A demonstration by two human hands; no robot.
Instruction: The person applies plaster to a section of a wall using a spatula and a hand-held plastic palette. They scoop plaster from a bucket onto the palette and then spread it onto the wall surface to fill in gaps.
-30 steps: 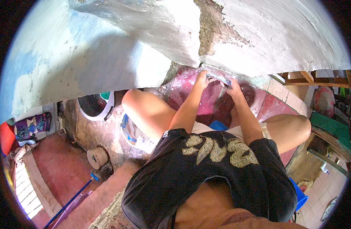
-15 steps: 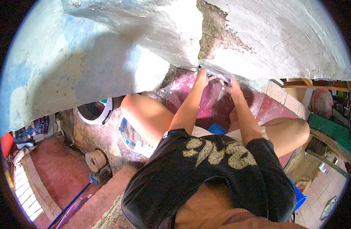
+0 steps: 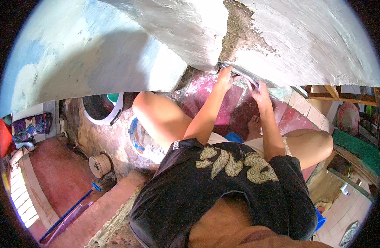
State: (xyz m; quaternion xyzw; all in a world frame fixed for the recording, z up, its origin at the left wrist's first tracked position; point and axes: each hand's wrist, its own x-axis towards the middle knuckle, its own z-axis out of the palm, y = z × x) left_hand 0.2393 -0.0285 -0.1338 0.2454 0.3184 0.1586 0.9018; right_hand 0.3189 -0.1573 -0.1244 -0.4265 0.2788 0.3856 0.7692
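Observation:
My left hand [image 3: 225, 79] and my right hand [image 3: 260, 92] reach forward together, fingers curled on a long, thin, flat blade-like strip [image 3: 245, 76]. The left hand grips it near its far left end, the right hand near its right end. Its outer edge lies at or very close to the foot of the white plastered wall [image 3: 293, 49], beside the corner; whether it presses on the wall I cannot tell. Fingers hide much of its underside. Above it, a rough brown unplastered patch [image 3: 239, 31] runs up the corner.
My bent knees flank a reddish floor [image 3: 206, 97] splashed with white. To the left are a white-rimmed bucket [image 3: 101, 120], a round blue-and-white container [image 3: 136, 136], a capped pipe stub [image 3: 100, 166] and a blue-handled brush [image 3: 74, 208]. A green-topped ledge [image 3: 355, 153] stands at right.
Both hands and the strip have moved a little farther forward and to the right, along the wall's foot. The whole view has shifted slightly, and my foot shows more between the knees.

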